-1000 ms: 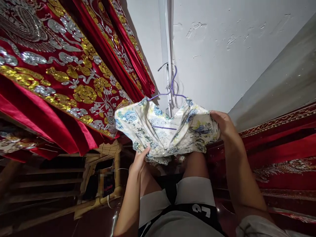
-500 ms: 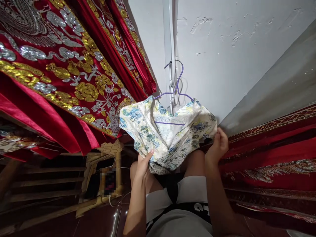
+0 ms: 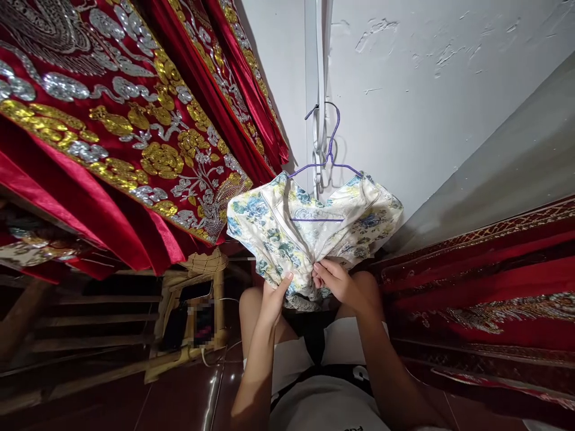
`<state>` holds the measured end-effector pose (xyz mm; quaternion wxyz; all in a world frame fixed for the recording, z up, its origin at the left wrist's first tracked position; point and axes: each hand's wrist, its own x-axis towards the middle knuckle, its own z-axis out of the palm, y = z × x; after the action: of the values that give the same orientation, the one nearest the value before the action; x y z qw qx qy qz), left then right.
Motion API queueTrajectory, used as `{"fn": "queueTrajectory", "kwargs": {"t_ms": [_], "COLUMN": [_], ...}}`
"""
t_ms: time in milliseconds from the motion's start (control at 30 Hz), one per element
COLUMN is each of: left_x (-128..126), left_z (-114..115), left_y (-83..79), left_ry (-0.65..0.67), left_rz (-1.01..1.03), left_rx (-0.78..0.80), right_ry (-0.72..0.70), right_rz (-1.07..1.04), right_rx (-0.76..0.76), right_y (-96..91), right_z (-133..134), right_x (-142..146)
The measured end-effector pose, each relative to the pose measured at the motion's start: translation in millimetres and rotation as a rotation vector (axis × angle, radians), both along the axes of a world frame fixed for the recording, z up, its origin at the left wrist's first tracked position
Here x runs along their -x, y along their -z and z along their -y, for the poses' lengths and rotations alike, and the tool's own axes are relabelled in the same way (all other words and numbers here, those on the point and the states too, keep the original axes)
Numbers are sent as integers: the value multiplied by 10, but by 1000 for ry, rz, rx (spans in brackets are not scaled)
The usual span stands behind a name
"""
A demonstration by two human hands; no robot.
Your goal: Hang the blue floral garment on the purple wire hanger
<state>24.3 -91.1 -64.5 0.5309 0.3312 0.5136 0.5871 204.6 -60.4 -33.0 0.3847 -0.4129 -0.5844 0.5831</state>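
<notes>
A white garment with blue and yellow flowers hangs on a purple wire hanger, which is hooked to a white strip on the wall. My left hand grips the garment's lower left edge, thumb on the cloth. My right hand pinches the bunched lower hem at the middle, fingers closed on the fabric. The two hands are close together below the garment, above my knees.
Red garments with gold and silver embroidery hang close on the left. More red embroidered cloth lies on the right. A bamboo stool or rack stands lower left on a dark red tiled floor. The white wall is behind.
My right hand left the garment's right side and moved left and down to the middle of the hem, beside my left hand. The garment now hangs more gathered at the bottom.
</notes>
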Motion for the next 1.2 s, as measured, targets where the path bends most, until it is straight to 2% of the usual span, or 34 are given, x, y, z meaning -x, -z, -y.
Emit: {"fn": "queueTrajectory", "kwargs": {"t_ms": [67, 133, 200, 233, 267, 300, 367, 400, 567, 667, 800, 867, 933, 1000, 1100, 1200], "left_x": [-43, -129, -244, -306, -367, -425, -521, -555, -582, -549, -542, -536, -511, -473, -431, -442], "left_z": [19, 38, 43, 34, 16, -10, -79, -116, -245, -263, -246, -254, -295, -363, -469, -536], "left_y": [51, 106, 150, 162, 165, 159, 122, 94, -19, 27, 185, 230, 204, 92, -175, -424], "left_ry": [-58, -268, -507, -546, -500, -394, -173, -108, -30, 13, 84, 155, 236, 278, 310, 510], "left_rz": [-99, -297, -547, -651, -726, -760, -735, -707, -664, -696, -729, -737, -731, -724, -733, -765], "left_rx": [-34, -145, -325, -411, -472, -505, -504, -490, -506, -530, -526, -523, -515, -517, -546, -563], "right_ry": [29, 84, 121, 122, 115, 102, 80, 76, 121, 231, 329, 332, 333, 343, 323, 341], "right_rz": [-34, -37, -28, -24, -23, -22, -15, -10, -57, -146, -233, -293, -313, -283, -148, 59], "right_rx": [16, 33, 71, 92, 109, 121, 132, 129, 102, 33, -100, -156, -210, -236, -210, -198], "right_y": [16, 12, -14, -33, -55, -78, -121, -141, -325, -623, -1186, -1423, -1564, -1588, -1444, -1200], "right_z": [11, 24, 31, 32, 33, 33, 32, 29, -122, -395, -792, -877, -862, -793, -723, -768], "right_x": [-43, -73, -82, -77, -67, -51, -13, 4, -14, -98, -123, -82, -41, -26, -55, -95]}}
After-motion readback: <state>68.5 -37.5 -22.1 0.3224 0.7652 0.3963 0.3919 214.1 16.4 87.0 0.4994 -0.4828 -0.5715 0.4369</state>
